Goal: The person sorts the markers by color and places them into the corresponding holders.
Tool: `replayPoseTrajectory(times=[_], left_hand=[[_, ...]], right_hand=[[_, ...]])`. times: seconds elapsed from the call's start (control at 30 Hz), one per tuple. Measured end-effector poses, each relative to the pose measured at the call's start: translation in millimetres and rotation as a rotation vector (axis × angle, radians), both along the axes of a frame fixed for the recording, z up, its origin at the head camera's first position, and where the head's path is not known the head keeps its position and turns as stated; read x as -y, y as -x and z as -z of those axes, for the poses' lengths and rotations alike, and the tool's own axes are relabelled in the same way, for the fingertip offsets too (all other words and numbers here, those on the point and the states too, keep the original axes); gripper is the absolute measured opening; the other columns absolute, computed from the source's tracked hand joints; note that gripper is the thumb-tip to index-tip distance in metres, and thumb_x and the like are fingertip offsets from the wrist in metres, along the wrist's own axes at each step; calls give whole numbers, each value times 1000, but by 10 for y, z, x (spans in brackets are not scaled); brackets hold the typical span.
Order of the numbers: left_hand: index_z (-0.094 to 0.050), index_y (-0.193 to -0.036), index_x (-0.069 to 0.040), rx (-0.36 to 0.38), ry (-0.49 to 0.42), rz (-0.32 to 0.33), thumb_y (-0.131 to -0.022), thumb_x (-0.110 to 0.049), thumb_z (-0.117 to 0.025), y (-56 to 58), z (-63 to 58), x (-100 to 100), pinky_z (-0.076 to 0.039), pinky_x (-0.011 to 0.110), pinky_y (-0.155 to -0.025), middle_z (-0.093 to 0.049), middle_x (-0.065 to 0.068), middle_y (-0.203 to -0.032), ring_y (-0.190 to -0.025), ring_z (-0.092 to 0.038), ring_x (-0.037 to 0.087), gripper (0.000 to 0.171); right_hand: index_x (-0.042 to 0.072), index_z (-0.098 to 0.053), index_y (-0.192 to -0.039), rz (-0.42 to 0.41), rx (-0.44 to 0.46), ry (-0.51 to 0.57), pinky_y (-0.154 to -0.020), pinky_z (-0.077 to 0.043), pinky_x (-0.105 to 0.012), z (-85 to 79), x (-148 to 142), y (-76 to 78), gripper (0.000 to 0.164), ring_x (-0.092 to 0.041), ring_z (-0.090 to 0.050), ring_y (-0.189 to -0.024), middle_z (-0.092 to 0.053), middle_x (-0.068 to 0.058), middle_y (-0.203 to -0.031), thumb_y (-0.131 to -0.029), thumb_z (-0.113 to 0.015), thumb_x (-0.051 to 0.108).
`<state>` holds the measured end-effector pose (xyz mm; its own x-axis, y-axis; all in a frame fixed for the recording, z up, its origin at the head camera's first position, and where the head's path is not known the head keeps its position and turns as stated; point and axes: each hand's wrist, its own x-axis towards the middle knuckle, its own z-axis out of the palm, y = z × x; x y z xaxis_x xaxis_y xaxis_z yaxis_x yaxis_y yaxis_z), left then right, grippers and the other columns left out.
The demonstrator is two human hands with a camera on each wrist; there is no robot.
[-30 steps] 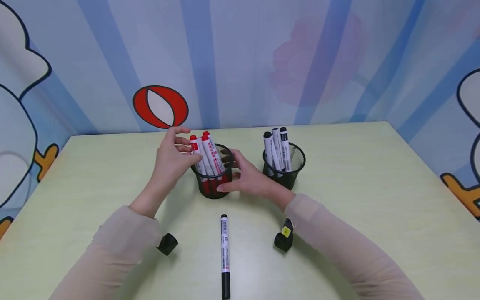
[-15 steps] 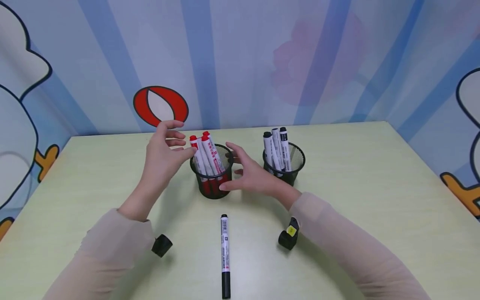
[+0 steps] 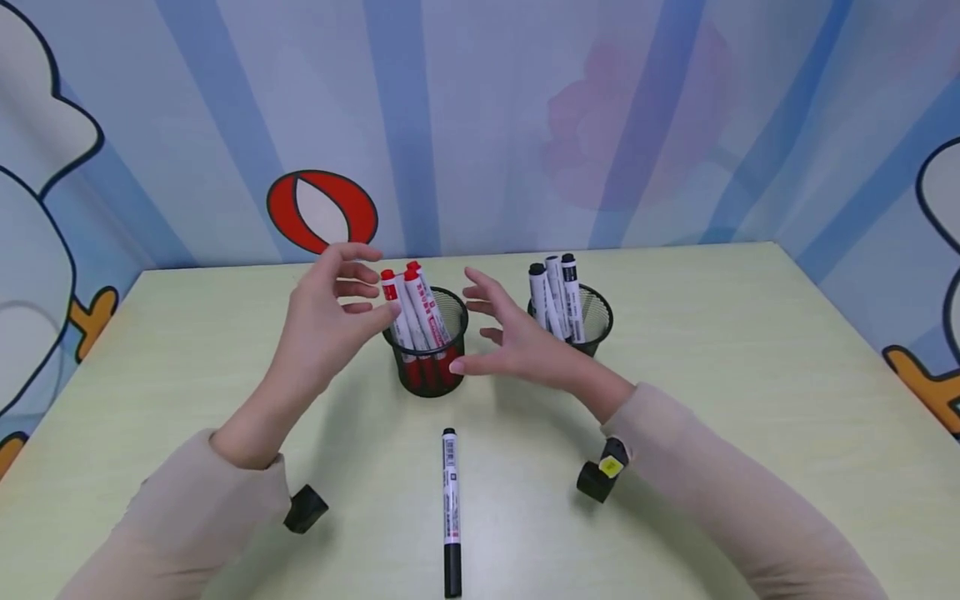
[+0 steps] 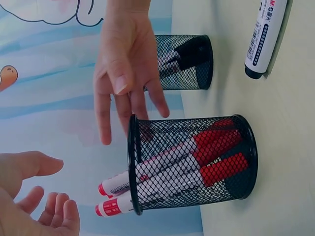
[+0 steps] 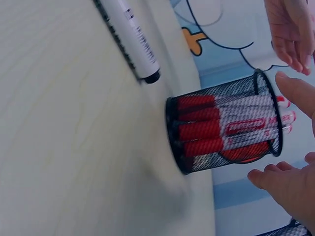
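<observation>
A black mesh pen cup (image 3: 426,375) stands on the table with several red-capped markers (image 3: 427,312) leaning inside it. On its left is my left hand (image 3: 330,312), fingers loosely bent, holding nothing; the left wrist view shows a gap between its fingertips and the cup. My right hand (image 3: 525,342) is spread at the cup's right side, thumb near the mesh and nothing in its grasp. A single black-capped marker (image 3: 451,500) lies on the table in front, pointing away from me.
A second black mesh cup (image 3: 596,321) holding several black-capped markers (image 3: 557,296) stands to the right, partly behind my right hand. The pale table (image 3: 712,350) ends at a blue printed backdrop (image 3: 480,125). Small black cameras hang at both wrists.
My right hand has let go of the red-marker cup and drawn off to the right, its fingers spreading. The left hand has moved a little left, away from the markers.
</observation>
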<state>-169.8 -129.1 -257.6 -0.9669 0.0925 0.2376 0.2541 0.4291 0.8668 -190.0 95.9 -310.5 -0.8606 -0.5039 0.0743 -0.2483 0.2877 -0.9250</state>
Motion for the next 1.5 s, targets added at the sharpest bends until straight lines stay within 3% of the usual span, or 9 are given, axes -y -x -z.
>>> replayPoseTrajectory(times=[0.27,0.5,0.73,0.93,1.07,1.27,1.5], left_hand=[[-49,-123,-10,22,54,82,-82,-8,-70,-154,-5,-38,-50,40,-85,-55,11,-109,-100,-54,23,46],[-55,-113,-8,4,135,164,-81,-6,-71,-225,79,-76,-49,42,-84,-58,11,-105,-98,-55,23,36],[-59,-108,-8,53,195,298,-79,-6,-72,-324,257,-109,-51,40,-81,-61,7,-108,-97,-57,26,32],[-62,-105,-9,136,254,397,-77,-5,-73,-418,441,-169,-52,35,-77,-62,5,-107,-96,-58,25,30],[-60,-108,-11,223,286,369,-76,-6,-75,-425,556,-220,-52,31,-72,-60,7,-104,-92,-58,24,35],[-54,-115,-15,408,373,259,-76,-22,-78,-448,693,-273,-47,27,-60,-59,4,-95,-78,-54,16,47],[-54,-116,-10,438,421,249,-75,-32,-77,-510,772,-291,-42,27,-57,-57,4,-91,-65,-51,15,52]], right_hand=[[24,-7,-150,-13,-43,26,-106,-32,-38,-246,-89,-119,98,-16,-27,-135,-25,-2,-147,-79,-74,8],[14,-26,-146,10,-156,58,-101,-39,-36,-427,-391,-182,85,-16,-39,-127,-41,-6,-136,-77,-73,-1],[9,-31,-143,53,-196,124,-105,-33,-32,-559,-684,-223,78,-21,-38,-129,-43,-10,-135,-77,-70,-6],[11,-32,-143,128,-230,159,-103,-35,-26,-551,-937,-228,77,-21,-37,-129,-43,-8,-135,-78,-69,-8],[12,-30,-144,162,-243,185,-103,-35,-23,-474,-1116,-160,80,-18,-36,-130,-42,-7,-136,-77,-69,-8],[12,-24,-146,184,-164,247,-104,-33,-26,-296,-1339,-62,84,-23,-28,-134,-37,-5,-138,-77,-68,-9],[12,-17,-148,172,-71,217,-107,-30,-31,-94,-1463,-22,91,-28,-21,-136,-28,-12,-144,-77,-69,-8]])
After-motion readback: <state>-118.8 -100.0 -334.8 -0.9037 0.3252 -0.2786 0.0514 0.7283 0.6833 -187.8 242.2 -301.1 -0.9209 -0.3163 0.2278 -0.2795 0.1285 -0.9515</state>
